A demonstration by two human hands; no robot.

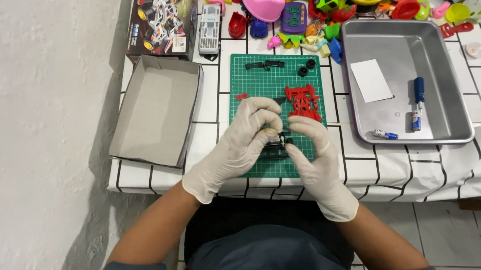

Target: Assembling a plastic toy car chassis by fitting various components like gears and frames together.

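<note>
- Left hand (240,146) and right hand (315,158), both gloved, meet over the near edge of the green cutting mat (259,84)
- Fingers of both are clamped on a small black part (277,144) between them, its long axis roughly left-right; left fingertips arch over it
- Red frame (303,102) lies just beyond the right hand on the table (376,171)

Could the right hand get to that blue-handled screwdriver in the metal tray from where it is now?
Probably yes. The right hand is pinching a small black part together with the left hand, so it would have to let go first. The blue-handled screwdriver lies uncovered in the open metal tray on that side, with nothing between.
</note>
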